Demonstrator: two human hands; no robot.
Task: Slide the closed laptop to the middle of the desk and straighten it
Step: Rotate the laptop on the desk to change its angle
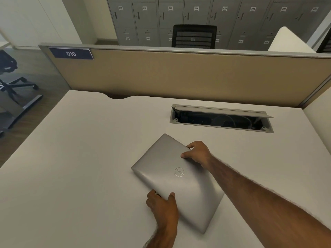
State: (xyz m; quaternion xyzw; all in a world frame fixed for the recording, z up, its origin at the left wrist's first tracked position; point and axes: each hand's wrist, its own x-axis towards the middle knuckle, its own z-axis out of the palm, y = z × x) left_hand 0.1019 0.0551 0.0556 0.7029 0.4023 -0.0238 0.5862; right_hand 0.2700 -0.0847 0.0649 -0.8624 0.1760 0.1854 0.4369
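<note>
A closed silver laptop lies flat on the white desk, turned at a clear angle to the desk's edges, one corner pointing away from me. My left hand grips its near-left edge, thumb on the lid and fingers under the edge. My right hand holds the far-right edge, thumb on top and fingers curled over the side. My right forearm crosses above the laptop's right corner and hides part of it.
An open cable box with its lid raised is sunk into the desk behind the laptop. A tan partition labelled 010 closes the desk's far side. Office chairs stand beyond it and at the far left.
</note>
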